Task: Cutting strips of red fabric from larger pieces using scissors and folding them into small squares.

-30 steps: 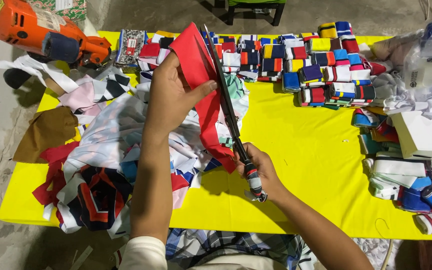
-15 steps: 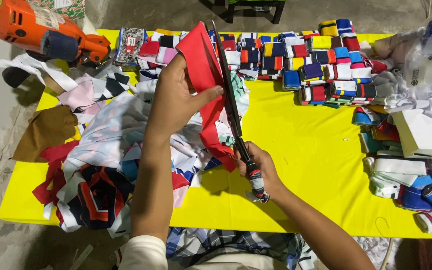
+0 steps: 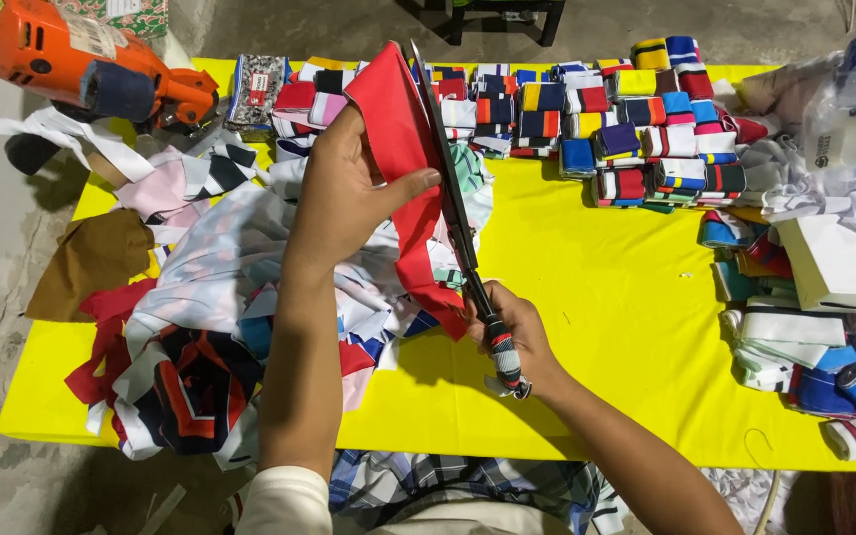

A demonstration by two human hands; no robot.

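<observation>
Red cloth (image 3: 403, 149) held up above the yellow table (image 3: 606, 297), upper part raised, lower tail hanging down to the scrap heap. Left hand (image 3: 349, 193) grips it, thumb pressed across the front, fingers behind. Long scissors (image 3: 453, 213) lie along the cloth's right edge, blades pointing away from the person, tip near the cloth's top corner; blades look nearly closed. Right hand (image 3: 507, 342) is wrapped tight round the scissor handles, which are bound in striped tape.

Under and left of the hands: loose heap of scraps (image 3: 210, 327), white, navy, red, pink; a brown piece (image 3: 91, 263) lies at the table's left edge.

Far side of the table: folded striped pieces in rows (image 3: 596, 119), many colours, stacked close. More rolled pieces down the right edge (image 3: 824, 367).

Containers: clear plastic bag (image 3: 854, 119) at top right, contents whitish, cannot tell what. White box (image 3: 844, 263) below it, closed.

Orange power tool (image 3: 81, 64) at top left, off the table's corner.
</observation>
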